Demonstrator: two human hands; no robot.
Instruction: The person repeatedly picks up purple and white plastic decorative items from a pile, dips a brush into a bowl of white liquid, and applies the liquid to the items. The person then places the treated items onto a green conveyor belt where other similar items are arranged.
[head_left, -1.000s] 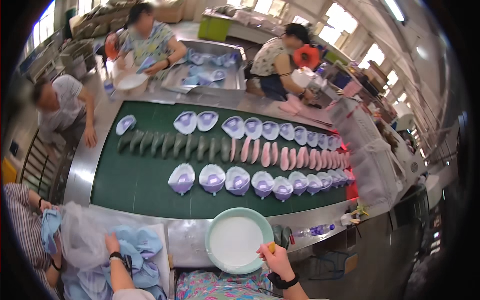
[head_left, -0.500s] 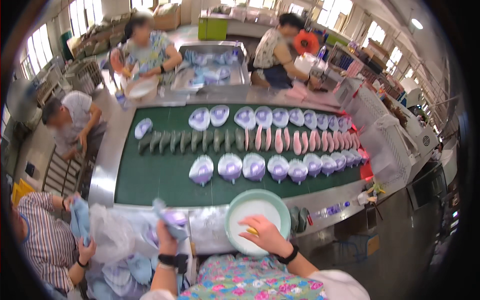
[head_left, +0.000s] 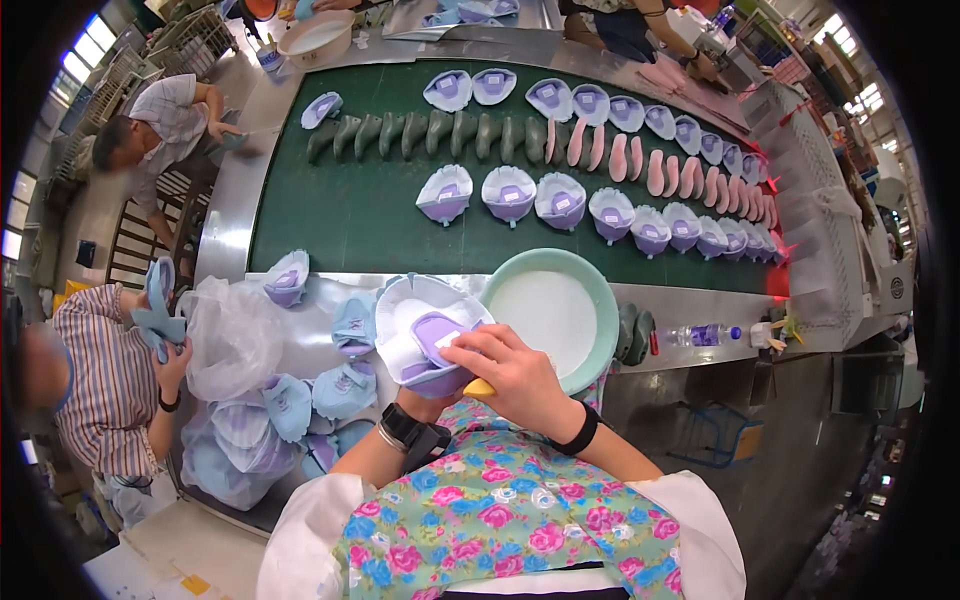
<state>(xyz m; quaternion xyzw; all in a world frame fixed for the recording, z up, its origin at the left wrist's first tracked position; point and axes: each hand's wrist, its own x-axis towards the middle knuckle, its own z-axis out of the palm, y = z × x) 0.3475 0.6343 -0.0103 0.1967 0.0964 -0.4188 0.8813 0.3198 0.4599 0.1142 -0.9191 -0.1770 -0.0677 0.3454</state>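
Observation:
In front of my body, my left hand (head_left: 424, 404) grips a lavender shoe upper (head_left: 405, 312) from below, its scalloped edge and white inside facing up. Most of the left fingers are hidden beneath it. My right hand (head_left: 515, 380) is closed around a yellow handle (head_left: 480, 388), probably a brush's; its working end is hidden. The right fingertips lie on the upper's purple tongue, by a small white label. Just right of the upper stands a pale green basin (head_left: 609, 330) of white liquid (head_left: 545, 320).
Beyond the basin, a green belt (head_left: 350, 225) carries rows of lavender uppers, dark shoe lasts (head_left: 440, 135) and pink insoles (head_left: 655, 172). Left of me lie blue uppers (head_left: 345, 390) and a clear plastic bag (head_left: 225, 345). A bottle (head_left: 705, 335) lies right; a striped-shirted person (head_left: 105, 385) works at left.
The view has tipped downward. My left hand has brought the upper from the left to my front. My right hand has moved from over the basin onto the upper.

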